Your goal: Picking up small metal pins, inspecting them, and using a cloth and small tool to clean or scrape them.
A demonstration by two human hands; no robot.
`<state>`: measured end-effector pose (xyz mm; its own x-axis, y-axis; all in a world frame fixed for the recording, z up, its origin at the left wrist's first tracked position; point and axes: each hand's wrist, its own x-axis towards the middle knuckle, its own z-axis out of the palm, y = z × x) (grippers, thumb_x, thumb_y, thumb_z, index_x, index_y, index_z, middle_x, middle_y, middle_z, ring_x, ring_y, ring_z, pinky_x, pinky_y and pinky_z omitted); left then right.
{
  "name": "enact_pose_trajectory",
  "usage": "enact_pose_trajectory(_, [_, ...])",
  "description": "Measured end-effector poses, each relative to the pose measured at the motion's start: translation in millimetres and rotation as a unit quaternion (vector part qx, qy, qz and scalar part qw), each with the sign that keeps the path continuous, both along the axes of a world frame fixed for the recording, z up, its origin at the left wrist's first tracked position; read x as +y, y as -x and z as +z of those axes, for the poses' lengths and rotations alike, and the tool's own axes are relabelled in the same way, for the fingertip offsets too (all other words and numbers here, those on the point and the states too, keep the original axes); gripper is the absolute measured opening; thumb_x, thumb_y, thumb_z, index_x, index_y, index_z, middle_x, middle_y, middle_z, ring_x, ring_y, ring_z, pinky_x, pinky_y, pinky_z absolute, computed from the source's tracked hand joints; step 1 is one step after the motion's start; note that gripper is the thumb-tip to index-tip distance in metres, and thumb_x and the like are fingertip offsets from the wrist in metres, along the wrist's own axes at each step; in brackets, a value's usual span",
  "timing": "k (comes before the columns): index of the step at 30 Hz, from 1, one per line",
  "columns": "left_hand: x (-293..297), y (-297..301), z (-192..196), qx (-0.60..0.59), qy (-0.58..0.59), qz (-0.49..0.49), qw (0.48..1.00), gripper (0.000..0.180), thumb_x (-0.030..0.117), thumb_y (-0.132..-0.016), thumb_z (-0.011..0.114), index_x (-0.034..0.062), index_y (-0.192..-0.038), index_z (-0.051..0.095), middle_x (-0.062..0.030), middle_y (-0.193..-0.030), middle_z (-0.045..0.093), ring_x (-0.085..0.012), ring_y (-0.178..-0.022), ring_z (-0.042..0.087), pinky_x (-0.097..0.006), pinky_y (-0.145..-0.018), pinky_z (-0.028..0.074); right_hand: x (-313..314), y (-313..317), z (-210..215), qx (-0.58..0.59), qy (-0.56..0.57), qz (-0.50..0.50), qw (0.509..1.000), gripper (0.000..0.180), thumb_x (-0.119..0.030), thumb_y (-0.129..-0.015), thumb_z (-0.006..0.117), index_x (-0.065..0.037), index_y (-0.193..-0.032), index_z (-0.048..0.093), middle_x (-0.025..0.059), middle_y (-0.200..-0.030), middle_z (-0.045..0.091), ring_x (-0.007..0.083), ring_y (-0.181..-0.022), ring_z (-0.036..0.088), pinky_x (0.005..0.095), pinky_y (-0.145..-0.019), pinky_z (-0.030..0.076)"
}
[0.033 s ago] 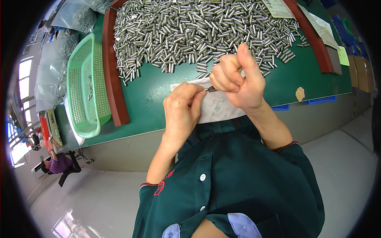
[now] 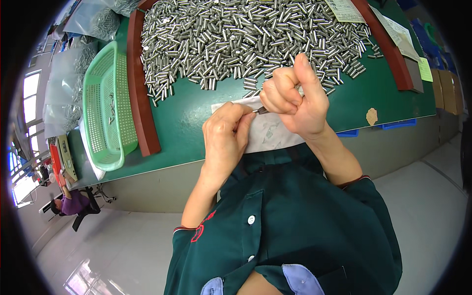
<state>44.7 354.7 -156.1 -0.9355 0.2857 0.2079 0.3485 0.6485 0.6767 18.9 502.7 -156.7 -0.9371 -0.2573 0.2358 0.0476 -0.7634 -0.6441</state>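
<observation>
My left hand [image 2: 223, 129] is closed in a pinch, thumb against the fingers, above a white cloth [image 2: 268, 136]. What it pinches is too small to make out. The fingers of my right hand [image 2: 297, 101] are curled in and its thumb points up and away. From under that fist a slim dark metal tool [image 2: 264, 110] sticks out toward my left fingertips; the rest of it is hidden in the fist. Beyond both hands lies a wide heap of short shiny metal pins [image 2: 231, 44] on the green tabletop [image 2: 184, 113].
A red-brown rail [image 2: 140, 98] borders the heap at left, with another [image 2: 391, 54] at right. Left of it stands a green mesh basket [image 2: 101, 118] with a few pins, beside clear bags [image 2: 69, 83] of parts. Papers [image 2: 396, 37] lie at far right. Another person [image 2: 73, 201] sits far left.
</observation>
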Motion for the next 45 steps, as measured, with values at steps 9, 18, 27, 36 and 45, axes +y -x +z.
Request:
enact_pose_trajectory(9, [-1.2,0.8,2.1,0.004,0.001,0.003,1.000,0.008,0.002,-0.068,0.063,0.0020,-0.069,0.055,-0.0092,-0.059,0.050,-0.0258,-0.052,0.050,-0.034,-0.049,0.039,-1.6,1.1,1.7,-0.002,0.006,-0.006,1.000,0.051,-0.038,-0.093,0.016,-0.014,-0.049,0.026,-0.0049,-0.041,0.023,0.0061,-0.037,0.015,0.0219,-0.038,0.016])
enact_pose_trajectory(18, [-1.7,-0.9,0.0,0.001,-0.007,0.006,1.000,0.008,0.002,-0.067,0.063,0.0014,-0.068,0.055,-0.0098,-0.059,0.050,-0.0268,-0.053,0.051,-0.034,-0.049,0.040,-2.6,-0.3,1.9,0.001,-0.005,0.001,1.000,0.050,-0.034,-0.094,0.017,-0.014,-0.050,0.026,-0.0049,-0.041,0.024,0.0060,-0.037,0.016,0.0219,-0.038,0.017])
enact_pose_trajectory(27, [-1.8,1.7,2.5,-0.012,-0.011,-0.006,1.000,0.007,0.000,-0.067,0.062,0.0007,-0.067,0.055,-0.0107,-0.058,0.050,-0.0284,-0.054,0.052,-0.035,-0.049,0.040,-8.3,-4.0,10.4,-0.010,-0.036,-0.013,0.999,0.047,-0.028,-0.094,0.022,-0.012,-0.050,0.027,-0.0042,-0.043,0.024,0.0068,-0.038,0.018,0.0231,-0.039,0.018])
enact_pose_trajectory(36, [0.6,4.2,3.7,-0.024,-0.028,0.000,0.999,0.008,0.001,-0.067,0.062,0.0001,-0.067,0.054,-0.0121,-0.059,0.051,-0.0299,-0.055,0.052,-0.036,-0.049,0.040,-15.4,-4.4,17.6,-0.002,-0.083,-0.030,0.996,0.043,-0.020,-0.091,0.034,-0.007,-0.050,0.029,-0.0033,-0.048,0.027,0.0058,-0.045,0.022,0.0221,-0.043,0.019])
enact_pose_trajectory(45, [-31.6,13.7,17.0,-0.317,-0.430,0.031,0.845,0.008,0.008,-0.082,0.056,0.0028,-0.086,0.052,-0.0004,-0.072,0.053,-0.0029,-0.052,0.036,-0.018,-0.046,0.029,-11.1,0.6,10.4,-0.050,-0.057,-0.038,0.996,0.043,-0.023,-0.092,0.031,-0.009,-0.051,0.027,-0.0028,-0.043,0.025,0.0074,-0.039,0.021,0.0236,-0.040,0.019])
